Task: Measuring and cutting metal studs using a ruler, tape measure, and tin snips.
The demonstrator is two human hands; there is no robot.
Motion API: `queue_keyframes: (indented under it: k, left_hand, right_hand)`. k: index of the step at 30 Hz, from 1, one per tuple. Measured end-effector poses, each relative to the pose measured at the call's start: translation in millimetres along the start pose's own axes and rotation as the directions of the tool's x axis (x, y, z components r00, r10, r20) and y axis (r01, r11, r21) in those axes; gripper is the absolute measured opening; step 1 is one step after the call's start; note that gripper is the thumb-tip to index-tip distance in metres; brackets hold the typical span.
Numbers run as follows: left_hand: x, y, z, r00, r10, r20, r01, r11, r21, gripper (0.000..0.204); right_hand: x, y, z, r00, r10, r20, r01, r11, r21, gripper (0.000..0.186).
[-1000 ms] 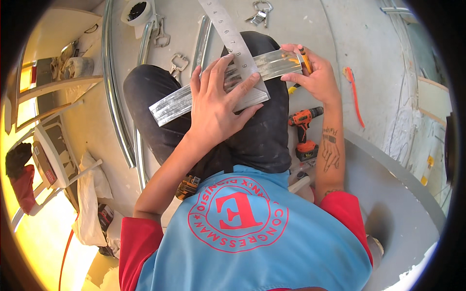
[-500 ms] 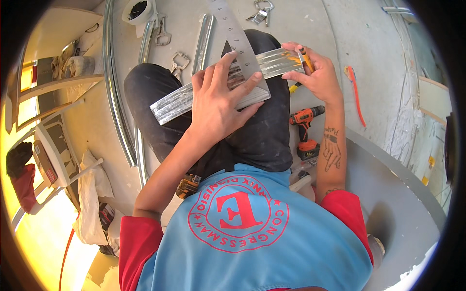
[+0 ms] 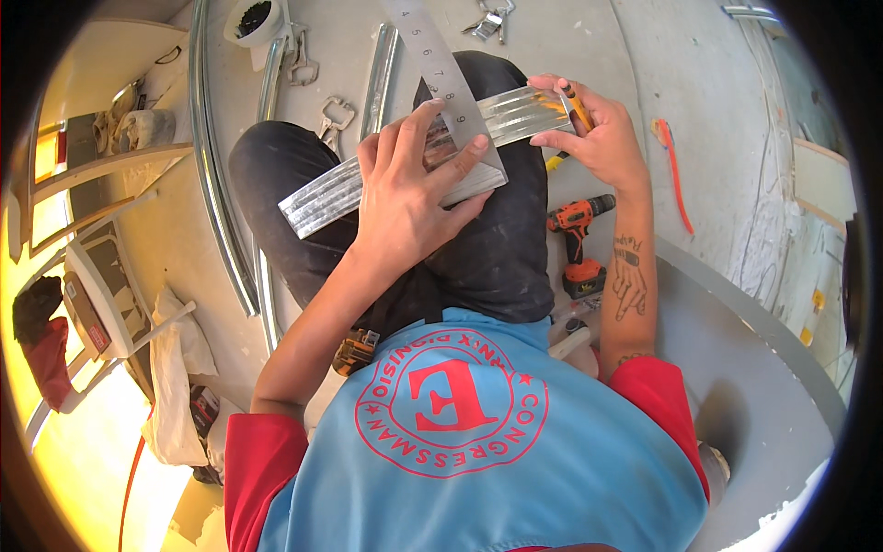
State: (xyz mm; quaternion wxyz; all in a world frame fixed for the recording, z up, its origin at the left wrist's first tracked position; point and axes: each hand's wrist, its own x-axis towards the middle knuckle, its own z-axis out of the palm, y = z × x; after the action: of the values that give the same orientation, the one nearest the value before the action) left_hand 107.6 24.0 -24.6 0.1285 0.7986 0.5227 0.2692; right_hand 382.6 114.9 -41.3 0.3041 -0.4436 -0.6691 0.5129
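Note:
A ribbed, shiny metal channel lies slantwise across my thighs. A flat graduated steel ruler crosses on top of it and runs away from me. My left hand presses the ruler onto the channel, thumb on the ruler and fingers over the far edge; the palm hides part of both. At the channel's right end is my right hand, with fingers at its far edge and thumb at the near one. A yellow-and-dark pencil is held between its fingers.
An orange-black cordless drill stands right of my knee. Locking clamps and long metal channels lie on the floor ahead and left. A white tub sits far left, an orange strip right, a grey curved panel near right.
Both hands, the channel and the ruler have shifted very slightly left in the picture. Both grips look the same.

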Motion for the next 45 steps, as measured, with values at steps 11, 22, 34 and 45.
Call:
queue_keyframes:
  k: [11, 22, 34, 45]
  left_hand:
    - [4.4, 2.3, -0.7, 1.0, 0.008, 0.008, -0.008, 1.0, 0.013, 0.061]
    - [3.4, 2.5, 0.0, 1.0, 0.003, 0.014, -0.003, 1.0, 0.008, 0.061]
    - [4.7, 2.3, -0.6, 1.0, 0.009, 0.016, -0.01, 1.0, 0.011, 0.06]
    - [5.1, 1.0, 0.8, 1.0, 0.029, 0.012, -0.029, 0.999, 0.029, 0.06]
  right_hand:
    - [-33.4, -31.1, -5.7, 0.848, -0.229, -0.478, 0.218, 0.973, -0.079, 0.053]
    - [-26.0, -34.1, 76.2, 0.827, -0.226, -0.514, 0.251, 0.968, -0.022, 0.023]
    - [-30.5, -42.1, 78.5, 0.822, -0.318, -0.474, 0.241, 0.946, -0.216, 0.018]
    - [-26.7, -37.3, 86.6, 0.793, -0.382, -0.475, 0.276, 0.92, -0.28, 0.016]
